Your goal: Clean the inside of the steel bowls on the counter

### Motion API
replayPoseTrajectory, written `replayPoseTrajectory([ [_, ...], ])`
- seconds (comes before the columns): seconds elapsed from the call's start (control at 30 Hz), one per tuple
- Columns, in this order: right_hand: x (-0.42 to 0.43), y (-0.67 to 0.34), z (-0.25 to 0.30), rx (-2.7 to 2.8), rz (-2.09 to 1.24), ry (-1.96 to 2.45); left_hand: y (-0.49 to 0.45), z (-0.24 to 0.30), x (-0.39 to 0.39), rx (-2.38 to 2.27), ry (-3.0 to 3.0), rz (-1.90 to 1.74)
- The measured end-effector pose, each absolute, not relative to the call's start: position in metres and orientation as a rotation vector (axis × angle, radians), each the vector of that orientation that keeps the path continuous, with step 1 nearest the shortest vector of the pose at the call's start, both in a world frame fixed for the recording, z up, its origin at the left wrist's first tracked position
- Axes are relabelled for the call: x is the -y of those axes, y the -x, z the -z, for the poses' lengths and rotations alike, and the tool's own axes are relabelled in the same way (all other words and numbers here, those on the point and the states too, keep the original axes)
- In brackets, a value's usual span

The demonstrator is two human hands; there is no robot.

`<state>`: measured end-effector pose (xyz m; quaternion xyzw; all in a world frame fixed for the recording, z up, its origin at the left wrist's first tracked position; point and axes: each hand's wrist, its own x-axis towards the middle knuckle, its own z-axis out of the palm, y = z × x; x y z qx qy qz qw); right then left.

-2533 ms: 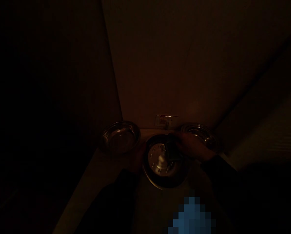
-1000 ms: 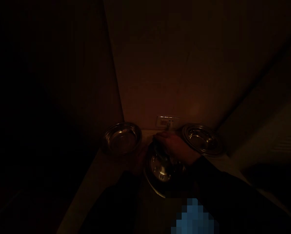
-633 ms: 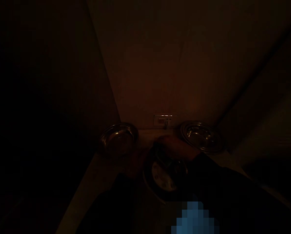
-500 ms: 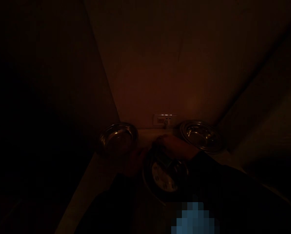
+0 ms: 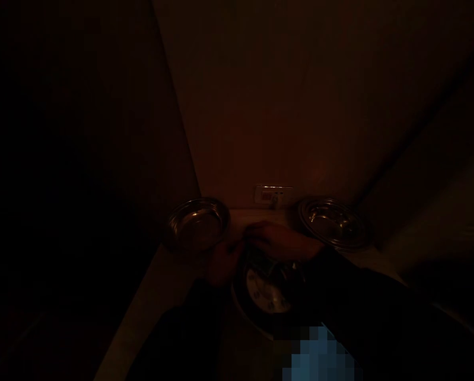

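The picture is very dark. In the middle stands a round dark appliance point(image 5: 256, 312) with a pale dial-like face point(image 5: 266, 295) that carries several dark marks. My right hand point(image 5: 282, 241) reaches across its far side, fingers bent and pointing left. From the left, my left hand point(image 5: 223, 262) comes up against the appliance's edge, its fingertips close to those of my right hand. Both hands look closed around something small at the far rim, which the fingers and the dark hide. A dark greenish panel shows just below my right hand.
A shiny metal bowl point(image 5: 199, 222) sits at the left, and another metal bowl point(image 5: 334, 222) at the right, both near the wall. A wall socket point(image 5: 274, 194) with a plug in it is between them. The pale tabletop point(image 5: 135, 312) has its edge at the left.
The view has shifted a little, so everything sits slightly further right. My hands have moved closer together at the far rim, and my right hand has turned slightly.
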<state>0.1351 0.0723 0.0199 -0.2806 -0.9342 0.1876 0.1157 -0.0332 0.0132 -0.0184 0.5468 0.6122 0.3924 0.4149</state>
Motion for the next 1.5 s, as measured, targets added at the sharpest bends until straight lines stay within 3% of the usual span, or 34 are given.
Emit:
replayPoseTrajectory([
  [0.47,-0.08,-0.135,-0.018,2.67,-0.745,0.816,0.033,0.014,-0.01,-1.565,-1.358,-0.961],
  [0.9,-0.077,-0.18,-0.028,2.66,-0.651,1.043,0.027,0.008,-0.009,-1.569,-1.362,-0.959],
  [1.1,-0.077,-0.154,-0.029,2.722,-0.544,0.989,0.028,0.009,-0.008,-1.577,-1.422,-0.962],
  [1.3,-0.072,-0.132,-0.026,2.775,-0.553,0.856,0.031,0.013,-0.008,-1.602,-1.469,-0.96],
  [1.5,-0.076,-0.167,-0.029,2.711,-0.648,0.99,0.027,0.015,-0.008,-1.533,-1.409,-0.974],
])
